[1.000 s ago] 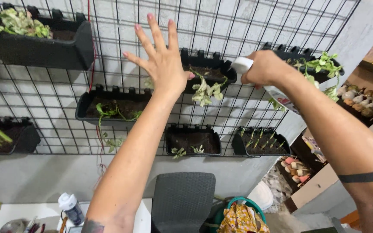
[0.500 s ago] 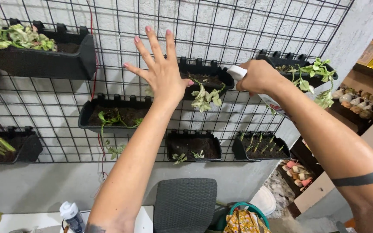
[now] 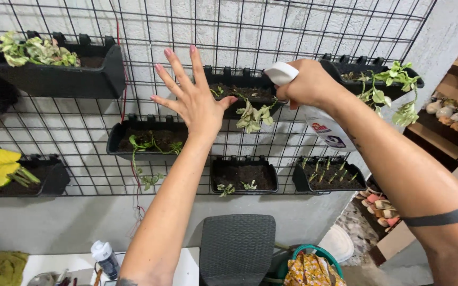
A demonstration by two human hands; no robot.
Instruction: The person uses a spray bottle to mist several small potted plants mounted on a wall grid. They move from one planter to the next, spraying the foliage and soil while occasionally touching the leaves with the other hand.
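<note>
Spray bottle (image 3: 314, 114), white with a coloured label, sits gripped in the right hand (image 3: 306, 82), its nozzle end pointing left toward the middle black planter (image 3: 242, 90) hooked on the wire wall grid (image 3: 292, 32). The right hand's fingers are clamped around the bottle's neck, and the bottle body hangs tilted down along the forearm.

From the head camera, the left hand (image 3: 192, 100) is raised with fingers spread wide and holds nothing; its thumb tip is just beside the planter's pale green leaves (image 3: 250, 116), though whether it touches them I cannot tell. The two hands are apart, the planter between them.

Below the left hand hangs another black planter (image 3: 147, 140) with a trailing vine. Lower on the grid are two small planters (image 3: 245, 175) and (image 3: 328, 177) with seedlings. At upper left a long planter (image 3: 54, 66) holds variegated leaves, and at upper right another (image 3: 377, 79) spills green stems. Beneath the grid stands a grey chair back (image 3: 237, 246), and a white-capped bottle (image 3: 104, 257) stands on a table at lower left.
</note>
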